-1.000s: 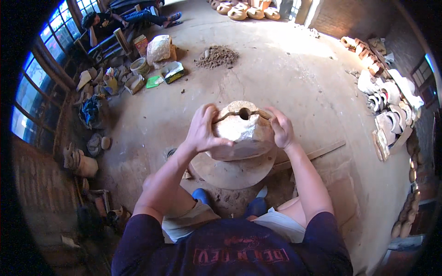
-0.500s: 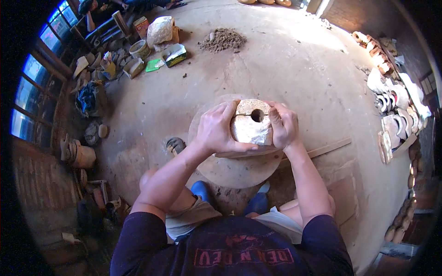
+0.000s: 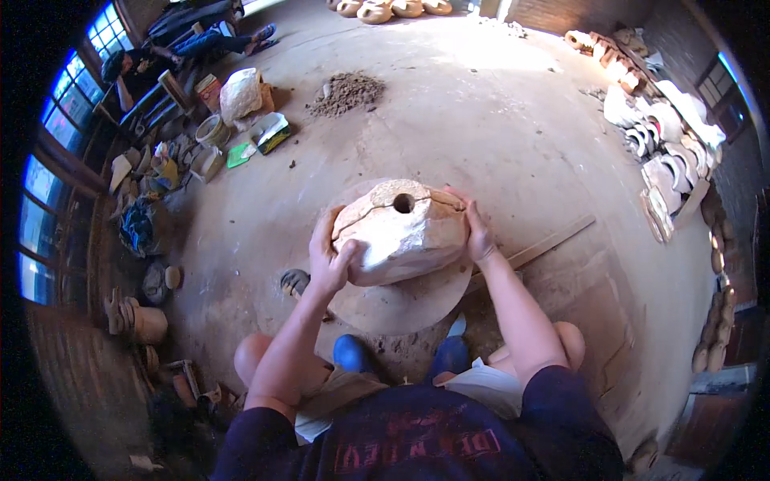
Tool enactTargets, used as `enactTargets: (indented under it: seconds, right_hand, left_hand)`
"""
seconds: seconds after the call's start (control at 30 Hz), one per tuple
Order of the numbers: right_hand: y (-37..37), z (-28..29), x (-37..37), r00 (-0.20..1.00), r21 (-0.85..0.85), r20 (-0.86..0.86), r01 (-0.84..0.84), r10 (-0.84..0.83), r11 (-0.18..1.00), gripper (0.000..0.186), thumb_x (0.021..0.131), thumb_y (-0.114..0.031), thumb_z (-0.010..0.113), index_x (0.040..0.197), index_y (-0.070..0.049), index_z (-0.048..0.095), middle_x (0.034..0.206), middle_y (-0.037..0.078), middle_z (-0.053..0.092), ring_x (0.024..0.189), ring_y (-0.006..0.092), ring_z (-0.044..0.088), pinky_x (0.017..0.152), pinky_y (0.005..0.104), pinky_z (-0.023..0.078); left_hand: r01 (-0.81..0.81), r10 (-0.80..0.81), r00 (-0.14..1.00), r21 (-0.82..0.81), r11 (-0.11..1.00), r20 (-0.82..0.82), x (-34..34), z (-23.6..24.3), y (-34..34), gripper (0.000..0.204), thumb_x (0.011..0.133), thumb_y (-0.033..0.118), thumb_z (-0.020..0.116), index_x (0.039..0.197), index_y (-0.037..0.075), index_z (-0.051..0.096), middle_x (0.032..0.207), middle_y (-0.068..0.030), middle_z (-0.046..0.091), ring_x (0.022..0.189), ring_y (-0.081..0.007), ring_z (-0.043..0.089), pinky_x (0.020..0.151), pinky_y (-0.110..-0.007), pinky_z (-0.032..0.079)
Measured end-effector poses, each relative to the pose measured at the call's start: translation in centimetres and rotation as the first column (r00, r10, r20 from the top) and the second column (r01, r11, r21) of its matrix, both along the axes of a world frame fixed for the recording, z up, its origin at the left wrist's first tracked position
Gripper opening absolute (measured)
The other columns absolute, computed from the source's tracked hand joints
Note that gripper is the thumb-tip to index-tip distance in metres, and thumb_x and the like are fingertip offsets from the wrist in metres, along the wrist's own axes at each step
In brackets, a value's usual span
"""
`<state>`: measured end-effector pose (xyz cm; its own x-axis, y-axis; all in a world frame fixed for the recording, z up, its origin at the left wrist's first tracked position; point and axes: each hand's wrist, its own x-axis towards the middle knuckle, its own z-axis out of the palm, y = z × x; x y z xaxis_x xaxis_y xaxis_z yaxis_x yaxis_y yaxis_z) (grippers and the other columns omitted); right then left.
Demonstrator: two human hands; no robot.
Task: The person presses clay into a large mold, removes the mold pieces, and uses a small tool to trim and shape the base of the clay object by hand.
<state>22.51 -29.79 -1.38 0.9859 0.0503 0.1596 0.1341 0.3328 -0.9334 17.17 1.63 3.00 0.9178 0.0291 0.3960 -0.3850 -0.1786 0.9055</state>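
Observation:
A pale, chunky plaster mold (image 3: 393, 244) is held between my two hands, with a seam across its top and a round dark hole near the seam. My left hand (image 3: 327, 255) wraps its left end, thumb over the front face. At the opposite end my right hand (image 3: 479, 232) grips it, fingers mostly behind the edge. Under the mold lies a round flat board (image 3: 401, 314); whether the mold touches it, I cannot tell.
A wooden slat (image 3: 557, 240) lies right of the board, and a dark object (image 3: 295, 282) sits at its left. Farther off are a heap of crumbled clay (image 3: 349, 94), more mold pieces (image 3: 674, 172), rounded clay pots (image 3: 374, 11) and a reclining person (image 3: 216, 44).
The mold now shows its long side, turned from an end-on view. My hands have moved wider apart onto its two ends, and the view has shifted.

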Motion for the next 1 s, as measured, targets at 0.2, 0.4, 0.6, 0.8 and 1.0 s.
enactTargets:
  seconds: [0.2,0.4,0.6,0.8,1.0]
  right_hand:
    - [0.7,1.7,-0.6,0.999,-0.059,-0.010,-0.035,0.035,0.998,0.075,0.111,-0.058,0.039,0.144,0.007,0.057,0.136,0.017,0.068,0.127,0.0249,0.064,0.111,0.0386,0.048]
    - [1.8,2.5,-1.7,0.999,-0.059,0.024,0.027,-0.026,0.998,0.073,0.111,-0.056,0.040,0.139,0.008,0.060,0.131,0.018,0.071,0.121,0.0249,0.067,0.108,0.0379,0.050]
    - [1.1,1.2,0.8,0.996,-0.102,0.006,0.089,-0.089,0.991,0.063,0.106,-0.053,0.053,0.126,0.004,0.072,0.118,0.013,0.076,0.108,0.0215,0.070,0.098,0.0355,0.052]
    - [0.8,0.6,2.5,0.889,-0.517,-0.104,0.335,-0.446,0.788,0.058,0.106,-0.049,0.057,0.123,0.004,0.073,0.112,0.012,0.077,0.101,0.0215,0.069,0.094,0.0347,0.051]
    - [3.6,-4.5,-3.1,0.833,0.077,-0.315,0.500,-0.455,0.862,0.054,0.104,-0.060,0.056,0.086,-0.011,0.067,0.070,0.004,0.062,0.067,0.0186,0.063,0.062,0.0326,0.048]
  left_hand:
    - [-0.084,0.087,0.996,-0.153,0.985,0.019,0.6,-2.6,0.0,0.101,0.094,0.078,0.055,0.136,-0.013,0.059,0.125,-0.0207,0.071,0.120,-0.0274,0.066,0.104,-0.039,0.051]
    - [-0.090,0.095,0.995,-0.122,0.988,0.039,1.2,-2.8,1.2,0.110,0.096,0.086,0.040,0.130,-0.015,0.063,0.120,-0.0201,0.073,0.115,-0.0259,0.068,0.103,-0.037,0.052]
    - [-0.228,0.235,0.971,-0.123,0.966,0.046,-0.5,-2.6,-0.4,0.102,0.097,0.084,0.041,0.127,-0.011,0.063,0.115,-0.0206,0.074,0.111,-0.0284,0.070,0.099,-0.039,0.053]
    - [-0.104,0.131,0.990,0.378,0.920,-0.046,-2.8,2.4,0.7,0.103,0.081,0.078,0.073,0.140,-0.004,0.051,0.121,-0.0258,0.069,0.117,-0.0362,0.068,0.102,-0.046,0.052]
    - [0.397,-0.397,0.917,0.006,0.918,-0.048,-1.7,4.0,-2.2,0.150,0.063,0.034,0.104,0.167,-0.002,0.004,0.162,-0.0233,0.038,0.151,-0.0319,0.040,0.126,-0.046,0.033]
